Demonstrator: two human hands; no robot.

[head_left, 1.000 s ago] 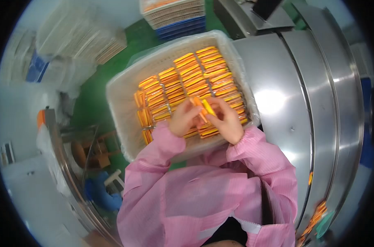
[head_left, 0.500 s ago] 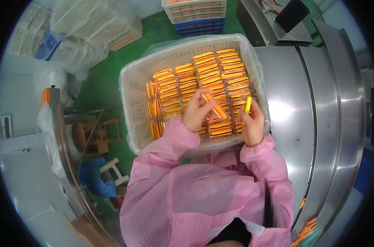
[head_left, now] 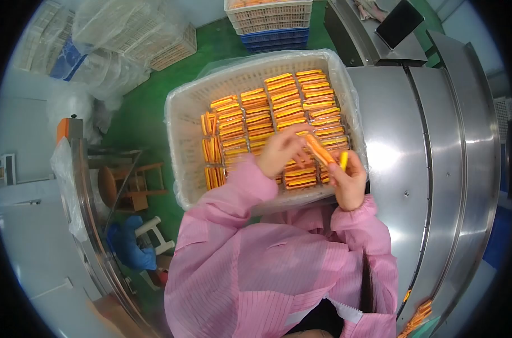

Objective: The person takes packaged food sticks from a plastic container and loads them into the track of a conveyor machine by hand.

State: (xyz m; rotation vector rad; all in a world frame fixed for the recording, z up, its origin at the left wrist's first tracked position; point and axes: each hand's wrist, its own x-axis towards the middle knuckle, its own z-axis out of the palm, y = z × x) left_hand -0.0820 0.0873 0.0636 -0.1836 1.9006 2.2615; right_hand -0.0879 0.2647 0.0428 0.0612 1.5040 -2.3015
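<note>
My right hand pinches a yellow stick upright, and the lower end of an orange-and-yellow packet meets its fingertips. My left hand is at the packet's upper end, slightly blurred, with its fingers spread; whether it still touches the packet is unclear. Both hands are over a large white basket lined with clear plastic. Rows of orange, yellow and dark-red striped packets fill much of the basket, and the hands hide part of the lower rows.
A steel work surface runs along the right, with loose orange sticks at its lower end. A dark tablet stands at the top right. Stacked crates are behind the basket. At left are a wooden stool and a blue object.
The packet has moved right from my left hand to my right hand's fingertips. My left hand has opened and shifted slightly right. My right hand still has the yellow stick.
</note>
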